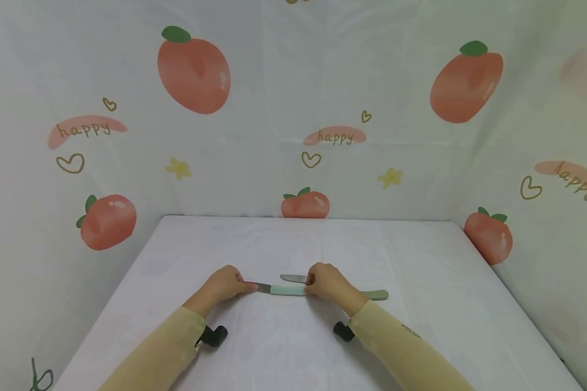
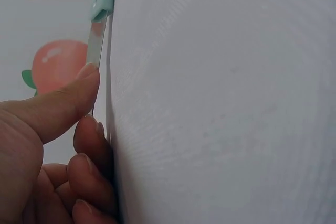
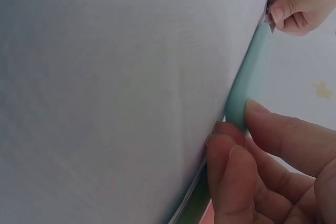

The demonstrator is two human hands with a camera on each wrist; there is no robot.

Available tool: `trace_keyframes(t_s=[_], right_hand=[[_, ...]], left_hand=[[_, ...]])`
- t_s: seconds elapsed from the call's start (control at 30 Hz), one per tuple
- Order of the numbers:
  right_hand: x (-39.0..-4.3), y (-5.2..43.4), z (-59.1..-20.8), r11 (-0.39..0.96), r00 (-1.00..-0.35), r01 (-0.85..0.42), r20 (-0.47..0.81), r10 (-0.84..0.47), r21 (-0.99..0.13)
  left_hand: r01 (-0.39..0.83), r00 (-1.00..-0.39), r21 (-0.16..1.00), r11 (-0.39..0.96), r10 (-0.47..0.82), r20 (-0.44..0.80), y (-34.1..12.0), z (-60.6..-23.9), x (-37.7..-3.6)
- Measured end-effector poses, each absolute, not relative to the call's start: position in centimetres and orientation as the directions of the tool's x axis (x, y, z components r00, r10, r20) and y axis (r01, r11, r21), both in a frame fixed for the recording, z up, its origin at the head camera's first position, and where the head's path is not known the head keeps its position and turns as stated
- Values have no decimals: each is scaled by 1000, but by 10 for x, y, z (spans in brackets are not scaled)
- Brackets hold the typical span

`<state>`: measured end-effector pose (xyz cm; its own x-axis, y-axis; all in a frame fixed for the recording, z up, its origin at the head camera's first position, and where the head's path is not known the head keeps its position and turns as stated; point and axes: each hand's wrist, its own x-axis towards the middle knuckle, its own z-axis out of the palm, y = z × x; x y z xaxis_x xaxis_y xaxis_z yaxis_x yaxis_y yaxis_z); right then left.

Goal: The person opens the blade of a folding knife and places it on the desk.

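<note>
A knife with a mint-coloured handle (image 1: 287, 290) lies crosswise low over the white table, its metal blade (image 2: 96, 43) pointing left. My left hand (image 1: 227, 283) pinches that blade between thumb and fingers, covering its tip. At the other end, my right hand (image 1: 329, 282) pinches the butt of the mint handle (image 3: 251, 77). Just beyond it rests a second knife with a green handle (image 1: 375, 295); its blade (image 1: 293, 278) shows left of my right hand, which hides its middle. In the right wrist view, my left hand (image 3: 302, 3) appears at the far end of the mint knife.
A white cloth covers the table (image 1: 254, 244). Behind and at both sides hangs a pale curtain (image 1: 264, 108) printed with red fruit, hearts and the word "happy". Black wrist mounts (image 1: 214, 335) sit under both forearms, close above the cloth.
</note>
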<state>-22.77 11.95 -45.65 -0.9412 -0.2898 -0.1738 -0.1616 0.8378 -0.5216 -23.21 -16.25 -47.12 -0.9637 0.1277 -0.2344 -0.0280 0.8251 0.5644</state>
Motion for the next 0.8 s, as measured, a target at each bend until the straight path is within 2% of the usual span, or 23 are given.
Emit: trace_keyframes(t_s=[0.27,0.6,0.8], right_hand=[[-226,120,-460,831,-944,-190,-136,-301,-523],[-227,135,-447,720,-931,-120,-175,-321,-683],[-226,152,-432,671,-934,-133,-134,-330,-729]], left_hand=[[-58,-963,534,844,93,-251,-163,-474,-231],[-31,-970,543,839,107,-219,-165,-471,-226],[-29,-979,550,835,87,-184,-169,-467,-222]])
